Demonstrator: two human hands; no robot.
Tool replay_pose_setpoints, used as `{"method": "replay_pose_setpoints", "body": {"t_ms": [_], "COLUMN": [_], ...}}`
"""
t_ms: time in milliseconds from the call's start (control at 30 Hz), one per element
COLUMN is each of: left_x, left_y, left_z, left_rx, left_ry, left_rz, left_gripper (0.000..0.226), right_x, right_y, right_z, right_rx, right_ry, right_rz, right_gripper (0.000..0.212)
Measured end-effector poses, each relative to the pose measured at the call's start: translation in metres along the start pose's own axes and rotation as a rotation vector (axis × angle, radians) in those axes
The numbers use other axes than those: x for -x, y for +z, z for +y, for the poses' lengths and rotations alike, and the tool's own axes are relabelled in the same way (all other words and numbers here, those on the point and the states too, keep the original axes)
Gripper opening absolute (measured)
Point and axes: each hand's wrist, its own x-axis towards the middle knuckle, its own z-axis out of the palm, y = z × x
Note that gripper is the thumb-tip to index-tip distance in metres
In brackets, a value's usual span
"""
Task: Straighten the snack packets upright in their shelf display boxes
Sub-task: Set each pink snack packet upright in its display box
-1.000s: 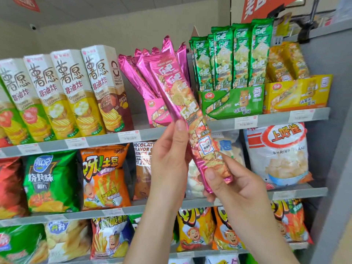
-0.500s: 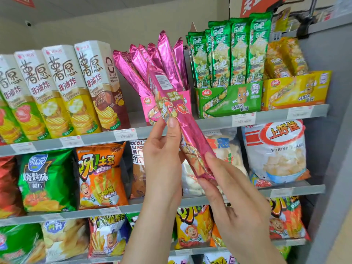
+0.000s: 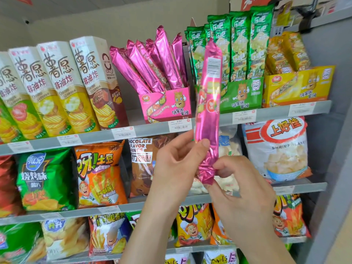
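left hand (image 3: 177, 164) and right hand (image 3: 243, 191) both pinch the bottom end of the pink packet (image 3: 209, 103); it has swung from a left tilt to near-vertical above the grip, back side out, so next is probably reseating it in the pink box (image 3: 165, 105) up-left, whose packets (image 3: 152, 69) lean left.

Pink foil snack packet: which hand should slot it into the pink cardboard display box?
Left, probably. The left hand pinches the pink foil snack packet higher, nearer its middle, on the side towards the pink cardboard display box. The right hand only holds its crumpled bottom end.
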Motion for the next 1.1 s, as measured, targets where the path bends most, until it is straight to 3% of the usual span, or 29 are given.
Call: {"method": "replay_pose_setpoints", "body": {"t_ms": [100,200,267,333,467,633,767,867,1000,1100], "left_x": [0.000,0.002,0.007,0.012,0.023,0.031,0.037,0.039,0.040,0.035], "left_y": [-0.005,-0.007,-0.008,-0.008,-0.006,-0.004,-0.001,-0.001,-0.007,-0.013], "left_z": [-0.001,-0.004,-0.009,-0.014,-0.022,-0.030,-0.036,-0.037,-0.035,-0.032], "left_rx": [-0.007,0.011,0.013,0.028,0.232,0.099,0.057,0.199,0.364,0.278], "left_ry": [0.012,-0.006,-0.018,-0.072,-0.203,-0.080,-0.039,-0.134,-0.248,-0.265], "left_rz": [0.047,0.026,0.008,-0.034,-0.108,-0.004,0.104,0.072,-0.036,-0.123], "left_gripper": [0.025,0.029,0.031,0.032,0.036,0.041,0.037,0.039,0.041,0.029], "right_x": [-0.004,-0.012,-0.021,-0.037,-0.059,-0.065,-0.067,-0.070,-0.082,-0.089], "right_y": [-0.005,-0.007,-0.008,-0.009,-0.011,-0.006,-0.004,-0.005,-0.020,-0.024], "right_z": [0.001,0.010,0.013,0.016,0.013,0.009,0.005,0.006,0.016,0.018], "right_rx": [-0.182,-0.572,-0.681,-0.753,-0.933,-0.958,-0.929,-0.941,-1.015,-0.971], "right_ry": [-0.035,0.195,0.306,0.370,0.371,0.364,0.383,0.398,0.386,0.334], "right_rz": [-0.068,-0.083,-0.068,-0.176,-0.272,-0.124,-0.027,-0.061,-0.234,-0.220], "right_gripper": [0.029,0.019,0.036,0.055,0.050,0.041,0.046,0.051,0.059,0.064]}}
